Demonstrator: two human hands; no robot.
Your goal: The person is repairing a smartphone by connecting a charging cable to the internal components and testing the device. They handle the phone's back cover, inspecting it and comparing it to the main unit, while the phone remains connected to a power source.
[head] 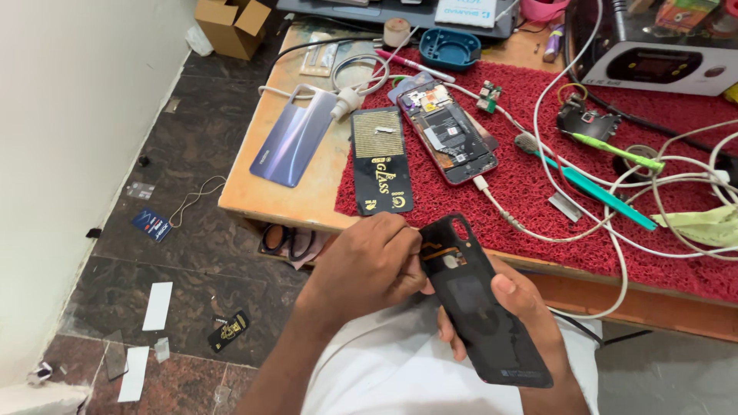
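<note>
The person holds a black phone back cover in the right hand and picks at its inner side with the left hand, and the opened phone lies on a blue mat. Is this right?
Not quite: the mat is red, not blue. The head view shows the opened phone lying on it. The rest holds: the right hand holds the black phone back cover and the left hand picks at its inner side.

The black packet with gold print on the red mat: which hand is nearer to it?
Left. The left hand sits just below the black packet, working at the top of the black back cover. The right hand holds that cover, lower and further right.
</note>
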